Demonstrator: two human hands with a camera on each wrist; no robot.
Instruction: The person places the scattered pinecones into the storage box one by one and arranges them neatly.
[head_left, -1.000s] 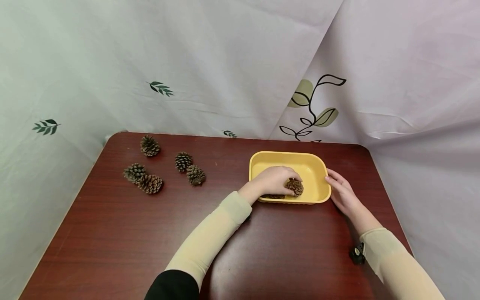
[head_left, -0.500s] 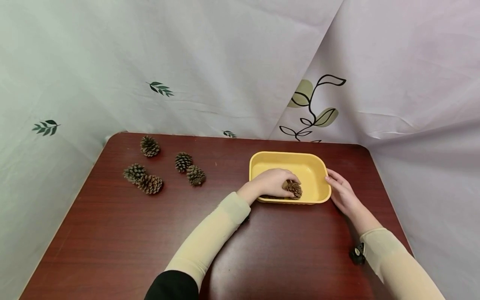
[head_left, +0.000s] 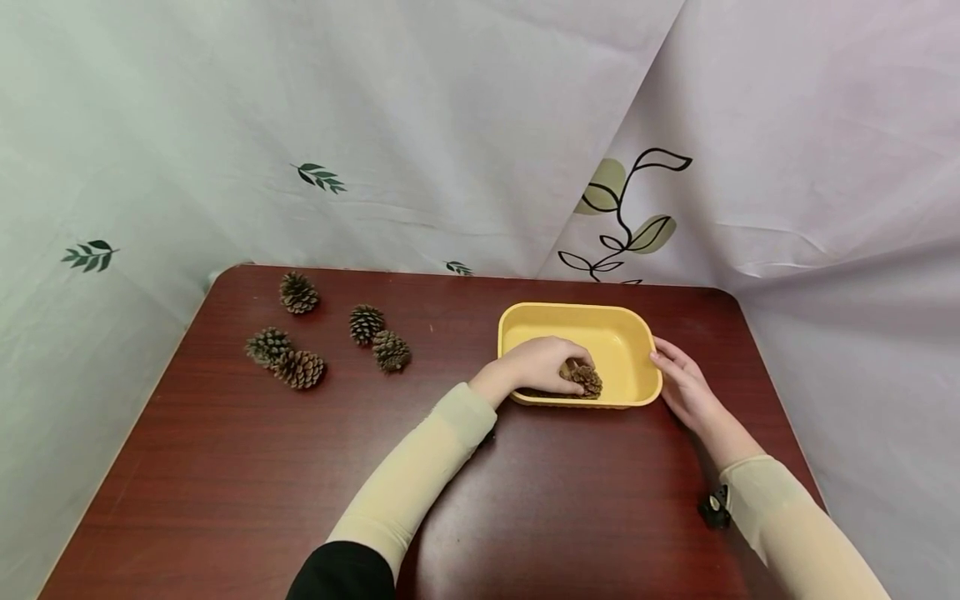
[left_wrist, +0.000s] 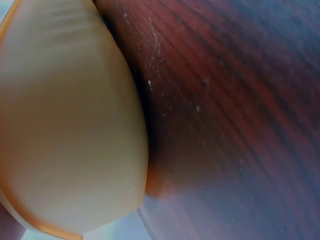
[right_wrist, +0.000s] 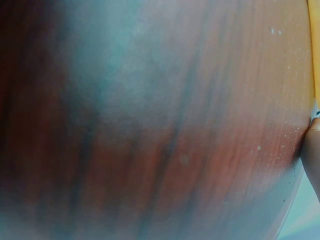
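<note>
Pine cone (head_left: 589,382) held low in yellow tub (head_left: 621,346), by near wall

Pinching from the left with the left hand (head_left: 546,365), thumb on the near side and fingers curled over the far side. Cannot tell pointing direction or long axis, with the cone half covered by the hand. Set on the red tabletop (head_left: 592,492) with the tub's length running left to right; gripped at the right end by the right hand (head_left: 688,387), thumb on the rim, fingers against the outer wall. Scattered to the left, well apart from the tub: a lone far cone (head_left: 298,293), a close pair (head_left: 300,369), and a second close pair (head_left: 391,352) nearer the tub.
</note>
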